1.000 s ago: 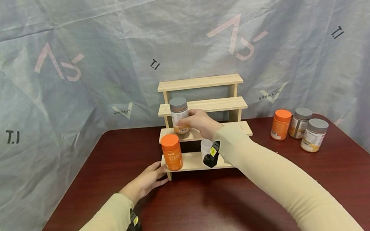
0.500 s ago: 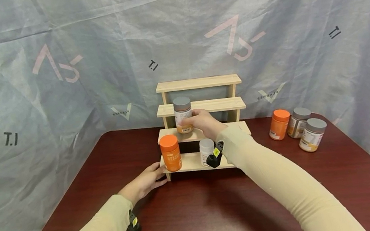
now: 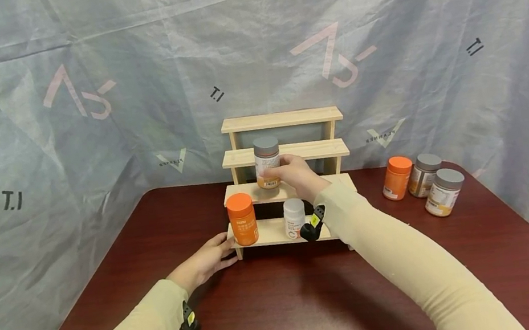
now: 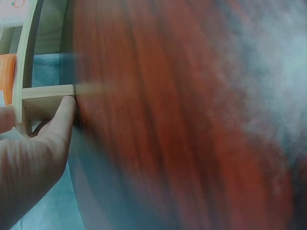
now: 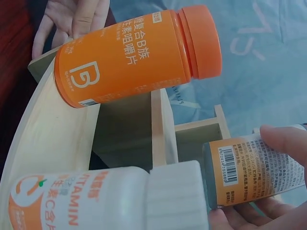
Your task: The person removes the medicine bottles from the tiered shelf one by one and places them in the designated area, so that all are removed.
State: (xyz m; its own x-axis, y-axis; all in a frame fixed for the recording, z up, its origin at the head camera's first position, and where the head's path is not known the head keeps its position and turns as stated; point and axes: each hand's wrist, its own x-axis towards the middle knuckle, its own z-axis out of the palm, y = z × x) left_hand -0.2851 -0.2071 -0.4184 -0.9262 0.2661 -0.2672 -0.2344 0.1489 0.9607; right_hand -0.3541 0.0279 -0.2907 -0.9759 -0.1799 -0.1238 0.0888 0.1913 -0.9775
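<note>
My right hand (image 3: 297, 174) holds a grey-lidded supplement bottle (image 3: 267, 164) upright at the second-lowest step of a tiered wooden shelf (image 3: 283, 119). In the right wrist view, the thumb and fingers wrap the bottle (image 5: 254, 167), whose barcode shows; whether its base touches the board I cannot tell. On the lowest step stand an orange bottle (image 3: 243, 220) at the left end and a white vitamin C bottle (image 3: 295, 218) near the middle. My left hand (image 3: 204, 264) grips the left end of that step, with one finger along the wooden support (image 4: 48, 96) in the left wrist view.
At the right of the dark red table (image 3: 266, 309) stand an orange bottle (image 3: 397, 178) and two grey-lidded bottles, one behind (image 3: 424, 175) and one in front (image 3: 444, 193). A grey cloth (image 3: 246, 47) hangs behind the table and along its sides.
My right hand has moved the grey-lidded bottle a little to the right along the second-lowest step. More of the white bottle shows beside the wrist. My left hand keeps its place.
</note>
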